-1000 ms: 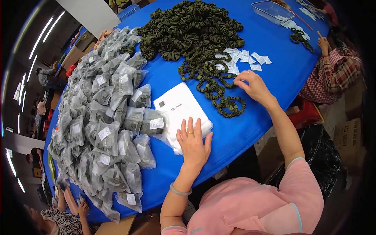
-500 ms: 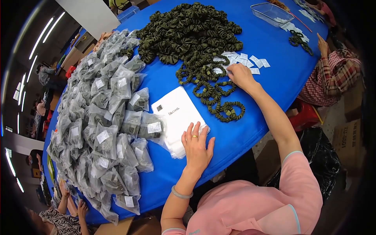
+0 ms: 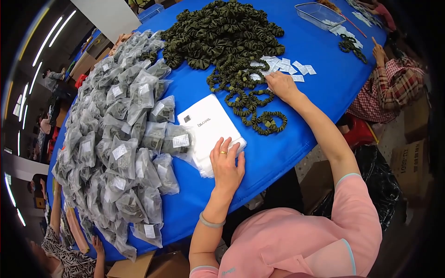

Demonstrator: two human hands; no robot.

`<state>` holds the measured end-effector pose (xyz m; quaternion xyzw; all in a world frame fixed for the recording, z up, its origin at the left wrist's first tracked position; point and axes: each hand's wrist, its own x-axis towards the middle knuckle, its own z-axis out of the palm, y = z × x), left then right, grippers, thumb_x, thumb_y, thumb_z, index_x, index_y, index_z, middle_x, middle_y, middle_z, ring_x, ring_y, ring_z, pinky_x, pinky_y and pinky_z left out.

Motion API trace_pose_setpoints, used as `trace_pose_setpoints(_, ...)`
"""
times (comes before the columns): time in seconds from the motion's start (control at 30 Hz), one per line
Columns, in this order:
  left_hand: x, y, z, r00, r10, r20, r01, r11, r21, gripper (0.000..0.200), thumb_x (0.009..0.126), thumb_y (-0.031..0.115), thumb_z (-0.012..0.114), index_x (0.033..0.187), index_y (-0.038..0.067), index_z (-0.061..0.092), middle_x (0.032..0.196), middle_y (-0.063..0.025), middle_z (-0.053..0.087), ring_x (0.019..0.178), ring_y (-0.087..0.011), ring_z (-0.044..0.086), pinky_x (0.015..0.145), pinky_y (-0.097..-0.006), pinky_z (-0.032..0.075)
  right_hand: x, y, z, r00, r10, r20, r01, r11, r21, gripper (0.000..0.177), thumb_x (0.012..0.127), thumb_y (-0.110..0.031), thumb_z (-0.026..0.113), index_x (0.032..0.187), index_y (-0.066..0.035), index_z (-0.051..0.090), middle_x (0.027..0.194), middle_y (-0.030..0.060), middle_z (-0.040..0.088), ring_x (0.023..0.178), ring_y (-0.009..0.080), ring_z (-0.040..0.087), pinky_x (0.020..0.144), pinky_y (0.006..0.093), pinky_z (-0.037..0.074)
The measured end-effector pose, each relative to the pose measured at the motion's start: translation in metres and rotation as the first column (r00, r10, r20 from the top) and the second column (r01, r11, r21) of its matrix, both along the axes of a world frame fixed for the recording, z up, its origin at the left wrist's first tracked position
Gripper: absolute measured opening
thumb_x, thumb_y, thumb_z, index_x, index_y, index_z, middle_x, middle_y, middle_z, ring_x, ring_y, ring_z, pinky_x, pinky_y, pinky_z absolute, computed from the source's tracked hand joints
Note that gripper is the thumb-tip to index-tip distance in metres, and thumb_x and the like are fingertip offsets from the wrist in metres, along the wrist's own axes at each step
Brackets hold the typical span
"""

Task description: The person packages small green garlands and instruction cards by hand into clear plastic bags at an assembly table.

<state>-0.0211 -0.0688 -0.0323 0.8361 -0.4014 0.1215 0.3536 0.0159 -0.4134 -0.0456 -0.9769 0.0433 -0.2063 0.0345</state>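
My left hand (image 3: pixel 226 166) lies with fingers stretched over the lower right corner of a stack of white printed plastic bags (image 3: pixel 206 132). Farther out, my right hand (image 3: pixel 282 87) has its fingers bent together at the edge of some small white paper labels (image 3: pixel 285 65), beside dark green scrunchies (image 3: pixel 264 98). Its fingertips are partly hidden, so whatever they pinch does not show. The loose scrunchies trail toward me from a large heap of dark green scrunchies (image 3: pixel 222 32).
Filled clear bags with labels (image 3: pixel 123 153) are heaped on the left of the blue table (image 3: pixel 278 148). A clear plastic basket (image 3: pixel 320 16) stands at the far right. Co-workers' arms show at the right (image 3: pixel 380 55) and lower left (image 3: pixel 98 248). Cardboard boxes (image 3: pixel 410 162) are on the floor.
The view has shifted slightly. My left hand stays on the bag stack, its fingers a little closer together. My right hand remains by the labels and scrunchies, its fingers now more bent.
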Motion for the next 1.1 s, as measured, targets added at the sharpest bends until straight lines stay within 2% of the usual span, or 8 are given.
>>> trace_pose_setpoints(0.33,0.002,0.004,-0.003,0.999,0.024,-0.028,-0.026,0.997,-0.072,0.024,0.079,0.005,0.069,0.102,0.003,0.067,0.121,-0.0146,0.061,0.124,-0.0348,0.050,0.103,-0.0445,0.040,-0.024,0.009,0.013,0.989,-0.148,-0.011,0.148,0.987,0.066,0.011,0.080,-0.008,0.062,0.090,-0.005,0.067,0.089,0.0174,0.070,0.075,0.0289,0.068,0.065,0.0355,0.055)
trace_pose_setpoints(0.4,0.004,0.005,-0.004,0.998,0.030,-0.064,-0.036,0.995,-0.092,0.023,0.079,0.005,0.069,0.102,0.004,0.067,0.121,-0.0138,0.061,0.124,-0.0342,0.050,0.103,-0.0440,0.040,-0.036,0.019,0.025,0.967,-0.256,0.017,0.173,0.699,0.694,0.014,0.084,-0.008,0.061,0.095,-0.003,0.068,0.091,0.0166,0.071,0.078,0.0251,0.069,0.066,0.0310,0.055)
trace_pose_setpoints(0.47,0.004,0.006,-0.006,0.994,0.027,-0.105,-0.038,0.994,-0.106,0.023,0.079,0.005,0.069,0.102,0.004,0.068,0.120,-0.0131,0.061,0.124,-0.0336,0.050,0.103,-0.0435,0.041,-0.052,0.030,0.037,0.931,-0.363,-0.040,0.074,0.081,0.994,0.017,0.087,-0.008,0.061,0.100,-0.001,0.069,0.094,0.0157,0.072,0.081,0.0213,0.070,0.067,0.0266,0.056)
trace_pose_setpoints(0.67,0.004,0.007,-0.005,0.987,0.013,-0.159,-0.034,0.991,-0.129,0.023,0.080,0.005,0.068,0.103,0.005,0.068,0.119,-0.0121,0.062,0.123,-0.0327,0.051,0.103,-0.0433,0.041,-0.082,0.064,0.069,0.978,-0.209,0.027,-0.111,-0.397,0.911,0.024,0.091,-0.014,0.064,0.109,0.001,0.068,0.095,0.0134,0.072,0.087,0.0181,0.070,0.069,0.0218,0.054)
trace_pose_setpoints(0.87,0.005,0.007,-0.006,0.987,0.017,-0.163,-0.040,0.989,-0.140,0.022,0.080,0.005,0.068,0.102,0.004,0.068,0.118,-0.0121,0.062,0.123,-0.0325,0.051,0.102,-0.0431,0.042,-0.100,0.112,0.071,0.965,-0.260,-0.038,0.184,0.565,0.804,0.025,0.088,-0.010,0.067,0.110,0.002,0.068,0.111,0.0132,0.070,0.092,0.0217,0.071,0.075,0.0259,0.057)
trace_pose_setpoints(0.9,0.005,0.008,-0.006,0.987,0.018,-0.162,-0.040,0.990,-0.137,0.022,0.080,0.005,0.068,0.102,0.004,0.068,0.118,-0.0122,0.062,0.123,-0.0326,0.051,0.102,-0.0431,0.042,-0.104,0.117,0.054,0.965,-0.258,-0.040,0.184,0.565,0.804,0.025,0.088,-0.010,0.067,0.110,0.002,0.068,0.111,0.0132,0.070,0.092,0.0217,0.071,0.075,0.0259,0.057)
trace_pose_setpoints(0.97,0.005,0.007,-0.006,0.987,0.019,-0.158,-0.040,0.990,-0.134,0.023,0.080,0.005,0.068,0.102,0.004,0.068,0.118,-0.0125,0.062,0.122,-0.0327,0.051,0.101,-0.0430,0.042,-0.108,0.124,0.010,0.973,-0.043,0.225,-0.033,0.945,0.325,0.026,0.085,-0.008,0.068,0.110,0.000,0.066,0.112,0.0106,0.070,0.101,0.0271,0.069,0.084,0.0313,0.056)
trace_pose_setpoints(1.1,0.004,0.006,-0.005,0.986,0.011,-0.164,-0.035,0.989,-0.143,0.023,0.079,0.004,0.068,0.102,0.004,0.067,0.117,-0.0130,0.062,0.121,-0.0332,0.052,0.101,-0.0428,0.043,-0.115,0.138,0.012,0.980,-0.032,0.197,-0.025,0.959,0.283,0.035,0.083,-0.008,0.070,0.116,0.000,0.064,0.118,0.0130,0.067,0.116,0.0306,0.062,0.097,0.0368,0.050)
